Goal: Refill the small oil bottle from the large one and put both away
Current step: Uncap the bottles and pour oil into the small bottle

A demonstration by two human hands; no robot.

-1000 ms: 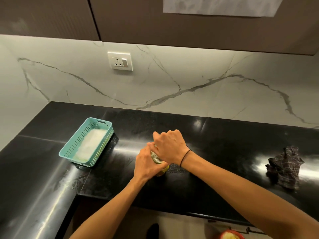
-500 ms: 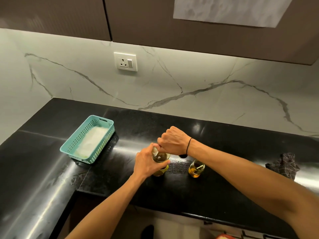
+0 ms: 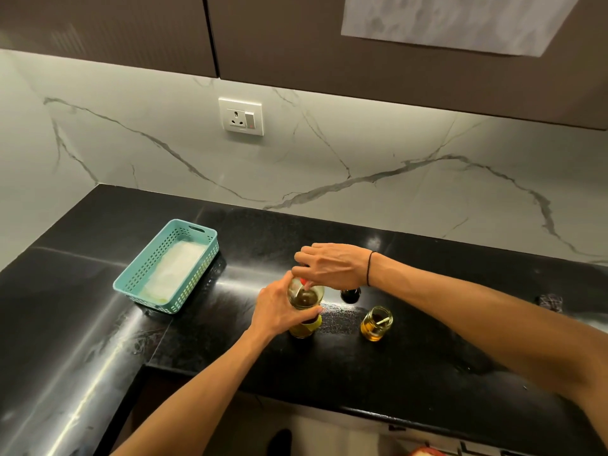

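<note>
We're at the uncapping step: left hand point(image 3: 279, 311) grips the large oil bottle point(image 3: 305, 307) upright on the countertop point(image 3: 394, 373), right hand point(image 3: 332, 266) pinches its red cap point(image 3: 304, 284). Small oil bottle point(image 3: 376, 323) stands open just to the right. Next, probably: cap off, then a controlled pour.

The right hand point(image 3: 332, 266) covers the neck and top of the tall clear oil bottle point(image 3: 304, 299), so whether a cap sits there cannot be told. The dark checked cloth point(image 3: 551, 302) is mostly hidden behind the right forearm. A red-rimmed object point(image 3: 424, 451) is cut off at the bottom edge.
</note>
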